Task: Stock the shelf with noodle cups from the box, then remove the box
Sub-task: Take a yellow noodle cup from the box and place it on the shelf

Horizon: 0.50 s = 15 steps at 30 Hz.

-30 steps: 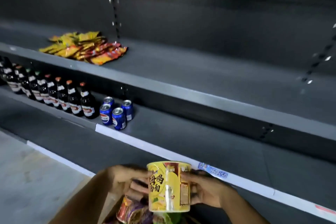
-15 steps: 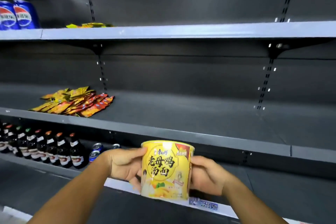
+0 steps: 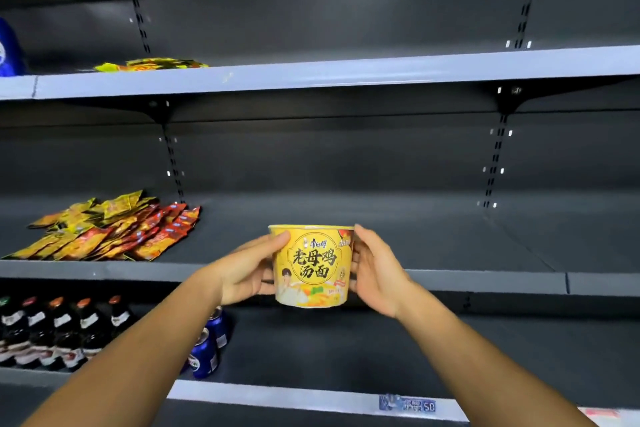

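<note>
A yellow noodle cup [image 3: 313,265] with black lettering is held upright between both hands, in front of the front lip of the middle shelf [image 3: 485,279]. My left hand [image 3: 247,270] grips its left side and my right hand [image 3: 375,274] grips its right side. The cup's base hangs below the shelf's edge and its rim stands above it. The box is out of view.
Yellow and red snack packets [image 3: 107,229] lie on the middle shelf at left. Dark bottles [image 3: 62,329] and blue cans [image 3: 207,347] stand on the lower shelf. More packets [image 3: 152,64] and a blue item [image 3: 10,52] sit on the upper shelf. A price tag [image 3: 408,404] is on the lower rail.
Both hands have lifted the noodle cup from the box up and forward to the middle shelf's height. The view has tilted upward, and the box has left the frame.
</note>
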Each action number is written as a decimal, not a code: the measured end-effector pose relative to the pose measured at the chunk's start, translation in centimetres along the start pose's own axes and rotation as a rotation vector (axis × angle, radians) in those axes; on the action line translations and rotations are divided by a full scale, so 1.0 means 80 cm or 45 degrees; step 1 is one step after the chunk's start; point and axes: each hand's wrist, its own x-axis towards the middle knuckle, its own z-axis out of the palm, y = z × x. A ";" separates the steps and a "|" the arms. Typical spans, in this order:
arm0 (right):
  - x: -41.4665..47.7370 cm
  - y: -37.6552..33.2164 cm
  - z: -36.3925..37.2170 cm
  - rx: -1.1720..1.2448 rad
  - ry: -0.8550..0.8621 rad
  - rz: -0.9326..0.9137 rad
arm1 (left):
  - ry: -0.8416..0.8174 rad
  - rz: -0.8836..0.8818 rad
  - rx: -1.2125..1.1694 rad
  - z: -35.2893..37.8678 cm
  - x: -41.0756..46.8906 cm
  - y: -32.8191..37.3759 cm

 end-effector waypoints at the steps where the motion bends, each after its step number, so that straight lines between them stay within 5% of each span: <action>1: 0.006 -0.001 0.004 -0.028 0.012 -0.011 | -0.012 0.015 -0.016 -0.005 0.007 0.002; 15: 0.107 0.002 0.020 -0.164 0.153 -0.086 | 0.002 0.023 -0.124 -0.037 0.092 0.011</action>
